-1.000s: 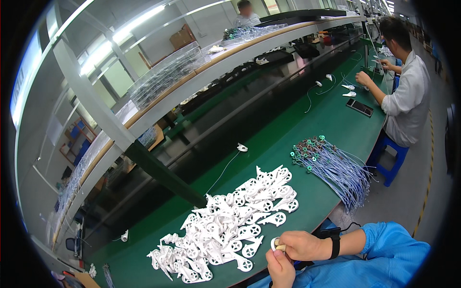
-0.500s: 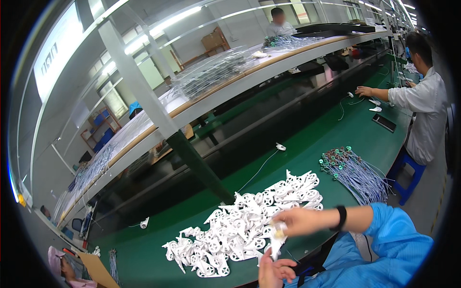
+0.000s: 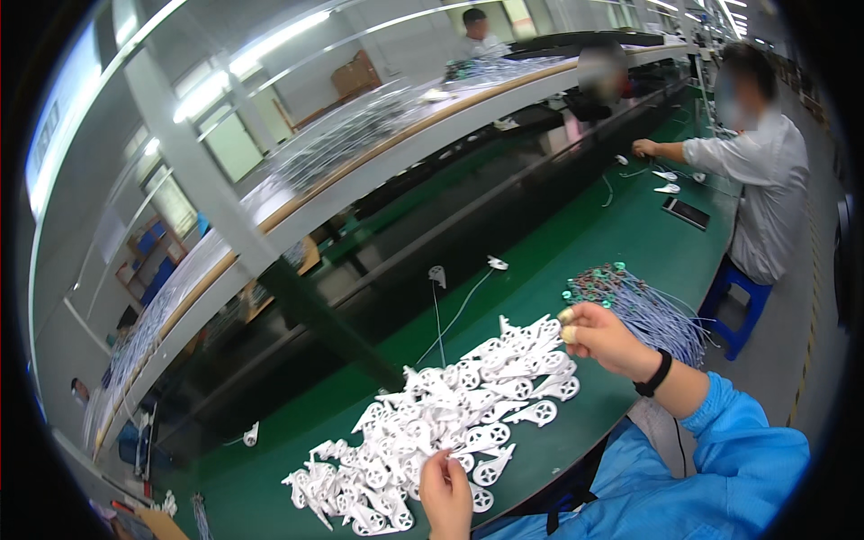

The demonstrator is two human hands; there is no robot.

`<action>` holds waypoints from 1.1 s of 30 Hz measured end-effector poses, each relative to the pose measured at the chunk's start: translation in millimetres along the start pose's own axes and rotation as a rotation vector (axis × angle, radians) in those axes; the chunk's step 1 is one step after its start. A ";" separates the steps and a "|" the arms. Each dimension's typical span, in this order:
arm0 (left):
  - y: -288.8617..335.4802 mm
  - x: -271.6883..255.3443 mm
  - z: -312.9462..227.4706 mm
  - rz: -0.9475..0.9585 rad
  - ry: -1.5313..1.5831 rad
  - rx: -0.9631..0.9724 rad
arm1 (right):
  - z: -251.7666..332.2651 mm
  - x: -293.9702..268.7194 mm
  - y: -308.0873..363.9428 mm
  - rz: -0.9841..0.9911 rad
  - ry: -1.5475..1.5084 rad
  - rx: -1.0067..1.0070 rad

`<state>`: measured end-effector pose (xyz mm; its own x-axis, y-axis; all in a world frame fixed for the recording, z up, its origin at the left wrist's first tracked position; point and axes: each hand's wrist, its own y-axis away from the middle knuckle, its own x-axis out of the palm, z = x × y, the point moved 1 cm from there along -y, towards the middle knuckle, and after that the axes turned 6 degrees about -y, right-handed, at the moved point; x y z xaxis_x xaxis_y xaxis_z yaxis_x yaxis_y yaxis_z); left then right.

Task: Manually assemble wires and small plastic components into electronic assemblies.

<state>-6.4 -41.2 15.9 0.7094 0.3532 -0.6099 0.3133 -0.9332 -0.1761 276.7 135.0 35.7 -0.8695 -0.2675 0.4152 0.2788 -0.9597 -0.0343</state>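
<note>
A heap of white plastic parts with spoked round ends (image 3: 423, 423) lies on the green table before me. At its near edge is my left hand (image 3: 445, 499), fingers drawn together over the parts; whatever they hold is hidden. My right hand (image 3: 612, 342) hovers by the heap's right end, with pale covers on thumb and forefinger. Those two tips stand slightly apart, with nothing visible between them. Beyond that hand lies a bundle of blue-grey cables (image 3: 639, 306) with green and brown ends. Past the heap are a corded white part (image 3: 498, 263) and a blurred one (image 3: 437, 275) with its cord.
A grey post (image 3: 198, 144) and raised shelf (image 3: 378, 162) cross the far side. On the right, a co-worker in a white coat (image 3: 765, 180) sits on a blue stool (image 3: 740, 306), reaching over the table near a phone (image 3: 686, 212). Another white part (image 3: 251, 436) lies far left.
My hands were together around a white part and have separated. The right moved up toward the cables, the left to the heap. A second corded part now shows beyond the heap. The view has shifted.
</note>
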 end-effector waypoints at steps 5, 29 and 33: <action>-70.8 22.0 -5.6 -0.078 -0.715 0.316 | 18.6 -67.0 73.6 -0.212 -0.061 -0.020; 57.6 66.2 -63.2 0.110 0.737 -0.361 | -42.8 -121.3 -22.5 -0.293 1.506 0.108; 78.2 80.6 -39.4 0.149 0.839 -0.484 | -13.5 -115.6 -17.4 -0.226 1.166 0.117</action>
<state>100.1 -83.1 -16.6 0.9225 0.3414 0.1800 0.2767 -0.9101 0.3086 366.8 181.4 -24.0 -0.7327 -0.0688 -0.6771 0.0551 -0.9976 0.0417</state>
